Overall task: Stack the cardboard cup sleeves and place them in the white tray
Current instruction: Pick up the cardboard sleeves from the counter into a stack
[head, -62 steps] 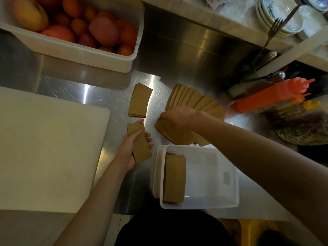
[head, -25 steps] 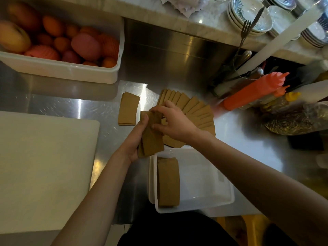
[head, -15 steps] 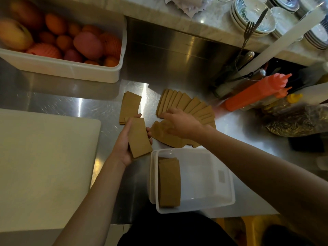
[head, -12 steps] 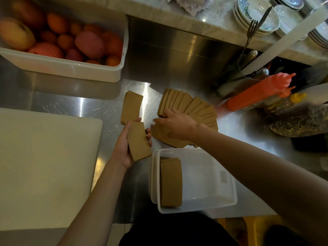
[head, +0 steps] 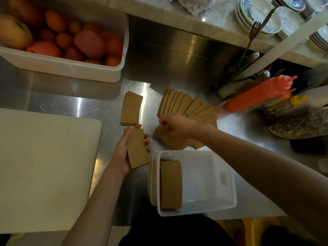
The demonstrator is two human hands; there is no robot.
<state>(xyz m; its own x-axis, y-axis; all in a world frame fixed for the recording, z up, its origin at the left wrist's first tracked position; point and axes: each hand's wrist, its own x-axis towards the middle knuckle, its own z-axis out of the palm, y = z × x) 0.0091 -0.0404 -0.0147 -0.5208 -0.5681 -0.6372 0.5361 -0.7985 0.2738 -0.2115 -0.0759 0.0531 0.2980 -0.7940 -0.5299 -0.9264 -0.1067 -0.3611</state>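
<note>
My left hand (head: 122, 153) holds a small stack of brown cardboard sleeves (head: 137, 148) flat in its palm, just left of the white tray (head: 221, 178). Inside the tray, along its left wall, lies another stack of sleeves (head: 171, 183). Behind the tray, several sleeves are fanned out (head: 186, 105) on the steel counter. My right hand (head: 177, 127) rests on the fan's near end, fingers pinching one sleeve (head: 162, 129). A separate small pile of sleeves (head: 131, 108) lies to the fan's left.
A white cutting board (head: 44, 167) covers the counter's left side. A white bin of fruit (head: 71, 68) sits at the back left. At the right are an orange squeeze bottle (head: 257, 95), cutlery in a holder (head: 248, 50), stacked bowls (head: 257, 20) and a bag (head: 298, 123).
One second ago both hands met at the held stack. My right hand has since gone back to the fan and closed on a sleeve; my left hand stays with its stack.
</note>
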